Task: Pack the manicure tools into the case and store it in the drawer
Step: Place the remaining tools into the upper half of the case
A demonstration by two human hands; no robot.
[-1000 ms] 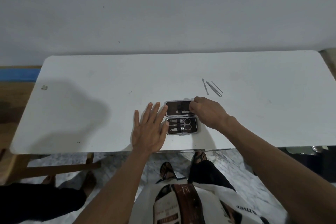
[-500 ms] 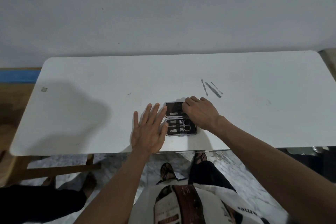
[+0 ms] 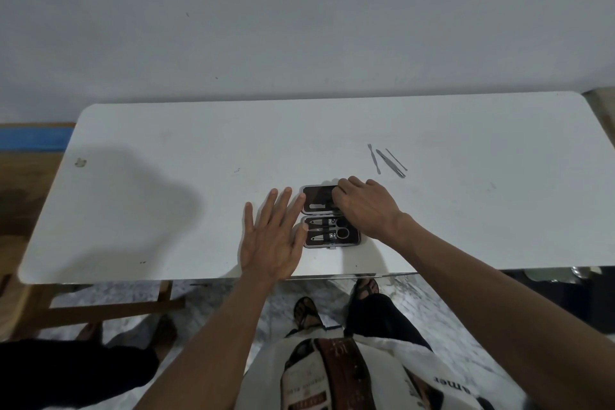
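A small dark manicure case (image 3: 317,198) lies open on the white table (image 3: 199,150) near its front edge. Its lower half (image 3: 321,245) holds scissors, clippers and other steel tools in loops. One thin tool (image 3: 318,206) sits in the upper half. My left hand (image 3: 271,241) lies flat, fingers spread, with the fingertips against the case's left edge. My right hand (image 3: 366,206) rests on the right part of the upper half with fingers curled down; what is under them is hidden. Three thin steel tools (image 3: 387,163) lie loose on the table beyond my right hand.
A pale wall stands right behind the table. Wooden furniture (image 3: 20,176) is at the left. Below the front edge are a wooden bar (image 3: 109,309), my sandalled feet on a marble floor, and another person's feet (image 3: 86,331) at the lower left.
My right hand has shifted left from the case's upper right corner onto the upper half. My left hand and the three loose tools have stayed in place.
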